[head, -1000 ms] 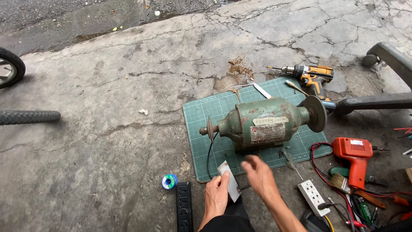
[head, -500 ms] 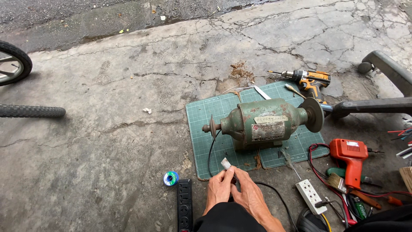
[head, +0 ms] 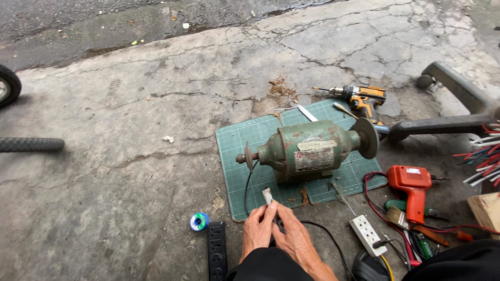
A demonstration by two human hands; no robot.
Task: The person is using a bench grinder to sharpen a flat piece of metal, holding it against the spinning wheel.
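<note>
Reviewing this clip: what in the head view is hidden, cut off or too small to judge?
- Small pale piece: too small to identify; the left hand and right hand cover its lower end.
- Black cord: its end disappears under the hands.
- Wheel: cut off by the left edge.
- Bench grinder label: too small to read.

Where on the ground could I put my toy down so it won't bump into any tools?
The big bare concrete left of the green mat, between it and the tyre, is free. So is the stretch beyond the grinder toward the road. The right side is crowded: red drill, orange drill, white power strip, cables. Both hands fill the near edge.
</note>
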